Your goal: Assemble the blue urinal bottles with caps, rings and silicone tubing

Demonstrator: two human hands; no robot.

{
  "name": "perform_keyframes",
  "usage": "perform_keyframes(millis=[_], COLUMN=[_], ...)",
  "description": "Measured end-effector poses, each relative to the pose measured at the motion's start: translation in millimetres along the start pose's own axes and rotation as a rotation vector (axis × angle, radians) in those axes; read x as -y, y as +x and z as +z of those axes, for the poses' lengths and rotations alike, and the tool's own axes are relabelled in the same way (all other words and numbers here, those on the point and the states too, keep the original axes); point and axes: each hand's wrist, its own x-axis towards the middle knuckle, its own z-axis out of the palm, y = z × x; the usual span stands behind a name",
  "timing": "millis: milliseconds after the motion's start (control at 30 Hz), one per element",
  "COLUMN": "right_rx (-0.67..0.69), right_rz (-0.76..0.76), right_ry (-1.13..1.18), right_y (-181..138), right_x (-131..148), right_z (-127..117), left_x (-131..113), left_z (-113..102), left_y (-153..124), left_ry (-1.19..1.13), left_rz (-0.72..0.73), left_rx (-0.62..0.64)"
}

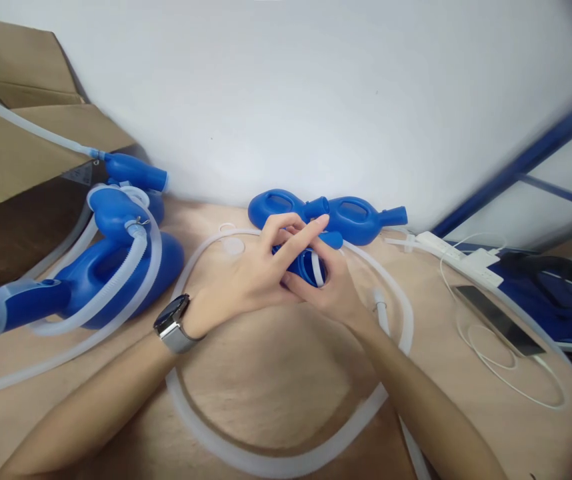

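1. Both forearms reached in from the lower corners, angled toward each other, and the hands met over the middle of the wooden table (286,373).
2. The left hand (259,270) lay with its back turned up, knuckles bent and one long finger stretched slantwise toward the right hand. A watch (173,323) with a metal mesh band circled its wrist.
3. The right hand (335,290) angled inward from the other side, its thumb pointing left along the near edge of the held thing, its other fingers partly hidden by the left hand.
4. Both hands were closed around a hollow blue plastic piece (298,267), gripping it between them; its open end faced the wearer, and a white strip (317,268) showed inside. How far each set of fingertips wrapped around it could not be told.
5. A translucent hose (273,465) lay in a wide loop around the hands, passing beneath both forearms.
6. Just beyond the fingers, two blue bottles (359,230) rested near the wall.
7. To the left, a large blue bottle (163,280) lay on its side near a cardboard box (26,143).
8. To the right, well apart from the hands, lay a phone (499,319) and a white power strip (481,268).
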Motion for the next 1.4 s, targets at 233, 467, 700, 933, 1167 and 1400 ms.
perform_keyframes(millis=[233,467,700,933,1167,1400], right_rx=[-0.317,-0.329,-0.198,-0.386,-0.168,-0.089], right_rz=[-0.02,-0.069,-0.054,-0.197,-0.183,-0.085], right_ry=[-0.006,0.009,-0.067,-0.129,-0.048,-0.063], right_y=[8.6,4.0,2.5,4.9,0.8,0.6], right_x=[-8.7,-12.9,5.3,6.4,7.8,16.8], right_z=[-20.2,-20.3,-20.4,-21.0,-25.9,-22.6], left_x=[11.6,15.9,20.6,5.4,15.5,15.5], left_z=[-20.6,-13.2,-23.3,-23.5,-26.2,-30.6], left_y=[9.6,11.5,6.2,17.9,10.2,6.8], left_ry=[0.041,-0.696,-0.363,-0.509,-0.492,-0.415], left_rz=[-0.243,-0.678,-0.642,-0.471,-0.454,-0.465], left_rx=[-0.124,0.198,0.15,0.086,0.159,0.116])
